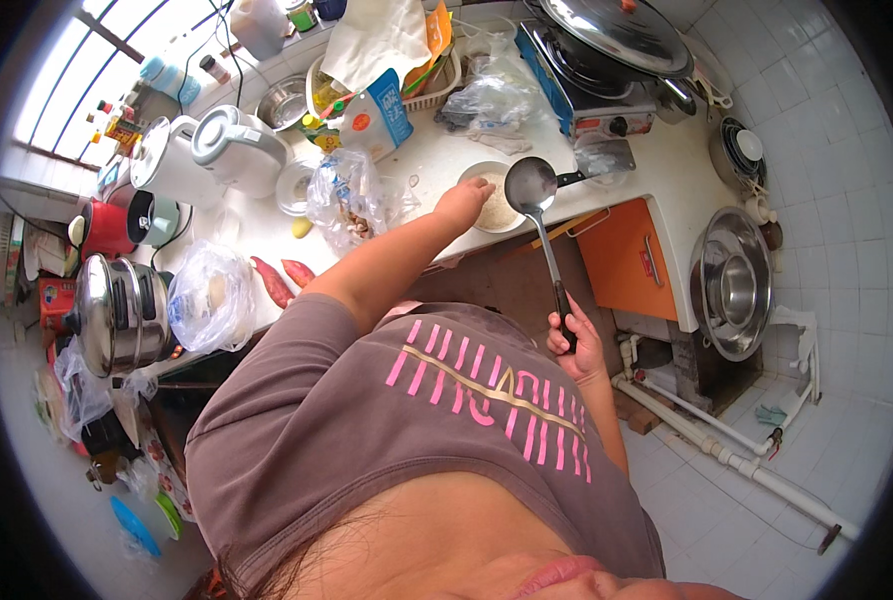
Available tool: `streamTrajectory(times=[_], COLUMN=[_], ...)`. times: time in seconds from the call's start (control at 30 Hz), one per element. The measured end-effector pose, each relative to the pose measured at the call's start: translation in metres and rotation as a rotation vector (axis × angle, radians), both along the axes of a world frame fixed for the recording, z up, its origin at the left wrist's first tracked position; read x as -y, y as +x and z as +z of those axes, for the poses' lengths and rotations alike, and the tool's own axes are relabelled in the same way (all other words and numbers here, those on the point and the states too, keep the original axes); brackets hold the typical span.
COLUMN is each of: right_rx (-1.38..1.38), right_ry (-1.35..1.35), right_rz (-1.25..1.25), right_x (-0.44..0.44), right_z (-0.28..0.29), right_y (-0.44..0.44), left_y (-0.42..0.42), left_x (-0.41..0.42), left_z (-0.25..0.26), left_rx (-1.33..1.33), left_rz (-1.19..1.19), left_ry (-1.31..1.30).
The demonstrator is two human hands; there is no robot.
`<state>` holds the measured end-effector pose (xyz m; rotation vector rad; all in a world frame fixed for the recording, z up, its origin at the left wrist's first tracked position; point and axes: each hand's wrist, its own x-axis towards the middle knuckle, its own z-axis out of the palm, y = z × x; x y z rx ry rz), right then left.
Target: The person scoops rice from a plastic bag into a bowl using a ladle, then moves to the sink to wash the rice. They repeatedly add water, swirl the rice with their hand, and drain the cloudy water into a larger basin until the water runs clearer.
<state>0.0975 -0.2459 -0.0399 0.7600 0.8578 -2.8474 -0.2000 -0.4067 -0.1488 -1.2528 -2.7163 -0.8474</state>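
Observation:
My left hand reaches over the left rim of a white bowl, its fingertips at pale grains, probably rice. Whether those fingers pinch anything cannot be made out. My right hand grips the black handle of a metal ladle in front of my body. The ladle's head is raised beside the bowl and overlaps its right side in view. Behind the ladle, a cleaver lies on the counter with its black handle toward the bowl.
A gas stove carries a lidded wok. Plastic bags, sweet potatoes, a pitcher and a steamer pot crowd the left. An orange cabinet door stands below the counter; metal basins are at right.

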Motion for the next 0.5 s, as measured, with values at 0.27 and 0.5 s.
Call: streamTrajectory(times=[0.27,0.5], right_rx=[-0.175,-0.254], right_ry=[-0.511,-0.615], right_rz=[0.133,0.192], right_x=[-0.005,-0.005], right_z=[-0.009,-0.020], right_y=[0.004,0.002], left_y=[-0.001,0.005], left_x=[-0.012,-0.028], left_z=[0.045,0.037], left_rx=[0.458,0.632], left_rz=[0.200,0.130], left_ry=[-0.045,0.348])
